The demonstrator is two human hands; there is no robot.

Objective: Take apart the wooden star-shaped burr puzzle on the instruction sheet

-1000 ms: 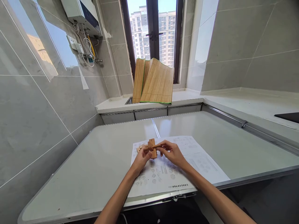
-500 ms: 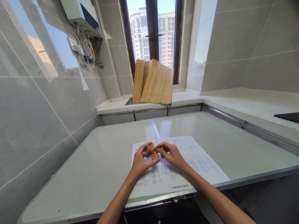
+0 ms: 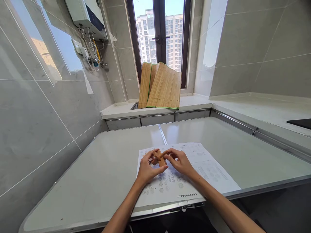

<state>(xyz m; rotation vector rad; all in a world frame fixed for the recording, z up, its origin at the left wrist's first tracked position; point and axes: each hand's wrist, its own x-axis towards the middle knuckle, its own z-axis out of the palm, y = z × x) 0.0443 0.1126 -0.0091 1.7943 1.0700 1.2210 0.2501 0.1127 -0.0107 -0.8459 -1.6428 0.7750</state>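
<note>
Grey table (image 3: 97, 181), printed sheet (image 3: 194, 174); left hand (image 3: 147, 169), right hand (image 3: 180, 161) both gripping wooden puzzle pieces (image 3: 159, 158).

Dark-framed window (image 3: 159, 32) at the far end, bright daylight, tower blocks outside. Below the window, a folded bamboo mat (image 3: 164, 85) leans on a pale counter (image 3: 194, 101). Left of the window, a white water heater (image 3: 85, 14) hangs high on glossy grey wall tiles (image 3: 36, 113). Nearer than the window stands a white table (image 3: 102, 168).
</note>
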